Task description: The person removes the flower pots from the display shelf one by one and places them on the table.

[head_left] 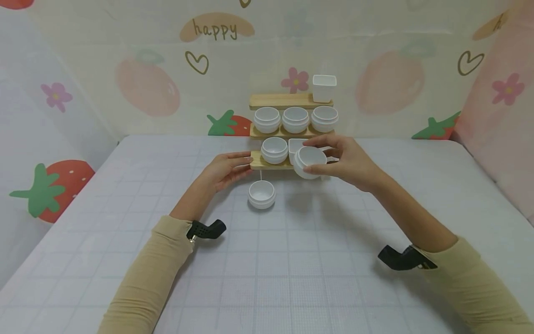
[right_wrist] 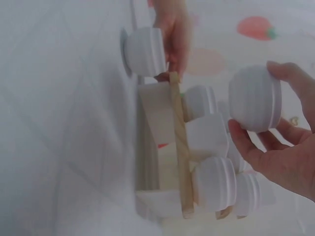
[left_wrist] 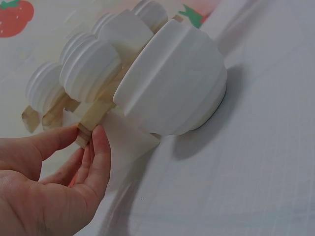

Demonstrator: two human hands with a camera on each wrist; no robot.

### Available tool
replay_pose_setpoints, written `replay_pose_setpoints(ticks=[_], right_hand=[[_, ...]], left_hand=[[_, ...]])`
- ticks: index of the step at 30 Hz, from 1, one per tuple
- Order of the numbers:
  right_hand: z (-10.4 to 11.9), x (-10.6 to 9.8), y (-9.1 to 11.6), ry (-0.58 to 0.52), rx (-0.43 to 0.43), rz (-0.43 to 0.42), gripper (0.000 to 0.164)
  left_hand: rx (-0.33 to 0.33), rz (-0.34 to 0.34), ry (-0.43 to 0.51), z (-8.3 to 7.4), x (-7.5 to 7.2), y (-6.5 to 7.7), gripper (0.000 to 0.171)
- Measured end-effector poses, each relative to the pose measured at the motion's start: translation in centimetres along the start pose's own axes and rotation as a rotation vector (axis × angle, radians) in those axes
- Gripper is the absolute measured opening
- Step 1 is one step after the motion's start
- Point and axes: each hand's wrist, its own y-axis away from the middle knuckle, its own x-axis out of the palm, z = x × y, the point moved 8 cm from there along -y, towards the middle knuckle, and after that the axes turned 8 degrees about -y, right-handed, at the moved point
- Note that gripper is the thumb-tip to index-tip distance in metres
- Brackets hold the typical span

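My right hand (head_left: pixel 348 160) grips a white round pot (head_left: pixel 310 162) by its sides, tilted and raised in front of the stand's lowest tier. My left hand (head_left: pixel 225 169) pinches the left end of the lowest wooden shelf (left_wrist: pixel 96 120) between thumb and fingers. On that shelf stand a round pot (head_left: pixel 274 150), a square pot (right_wrist: pixel 209 135) in the middle and another round pot (right_wrist: pixel 214 182), which the right hand hides in the head view. A further white round pot (head_left: pixel 261 195) sits on the table before the shelf's left end.
The middle shelf (head_left: pixel 267 135) carries three round pots (head_left: pixel 295 120). On the top shelf (head_left: pixel 279 100) one square pot (head_left: pixel 324 88) stands at the right end. Behind the stand rises a patterned backdrop (head_left: pixel 267 55). A pale gridded cloth (head_left: pixel 267 269) covers the table.
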Motion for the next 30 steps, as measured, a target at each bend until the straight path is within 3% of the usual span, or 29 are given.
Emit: replay_pose_setpoints(ticks=[10, 30], right_hand=[[-1.3, 1.5, 0.2, -0.035, 0.006, 0.038, 0.054], [-3.0, 2.9, 0.1, 0.012, 0.007, 0.085, 0.058]], left_hand=[[-0.015, -0.004, -0.009, 0.1, 0.2, -0.2, 0.053], [-0.014, -0.006, -0.015, 0.0, 0.1, -0.1, 0.053]])
